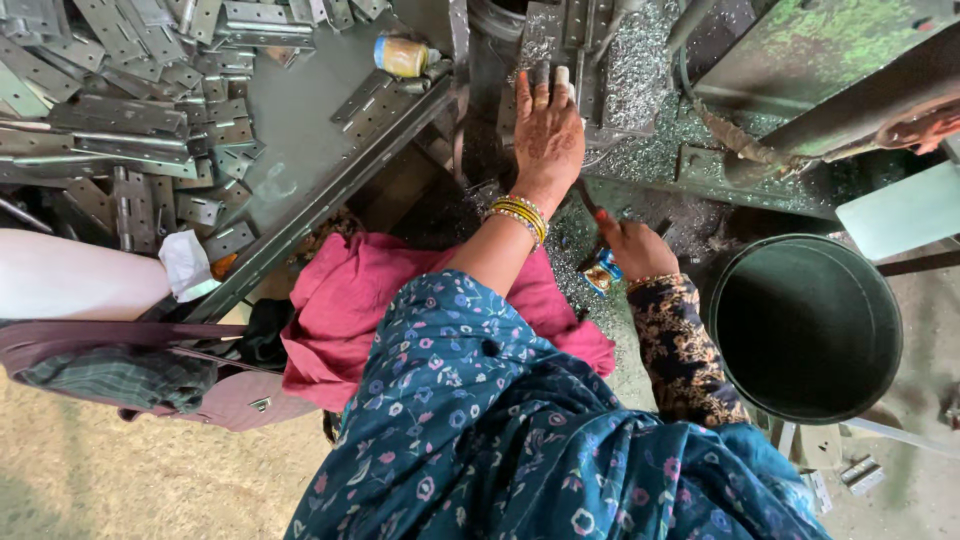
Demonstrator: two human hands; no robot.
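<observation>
Your left hand (pixel 546 130) lies flat, fingers stretched out, pressing a metal hinge plate (pixel 560 45) onto the machine bed (pixel 650 150); the plate sits under your fingertips, its long axis running away from you. Your right hand (pixel 632 245) is curled around one small blue-and-yellow object (pixel 603 270), near your lap. One dark bucket (pixel 806 325) stands just right. Too many loose hinges (pixel 150 120) to count cover the bench (pixel 300 130) at left.

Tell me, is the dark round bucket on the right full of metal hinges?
No, the bucket shows only a bare dark inside; the hinges lie piled on the table at the upper left.
</observation>
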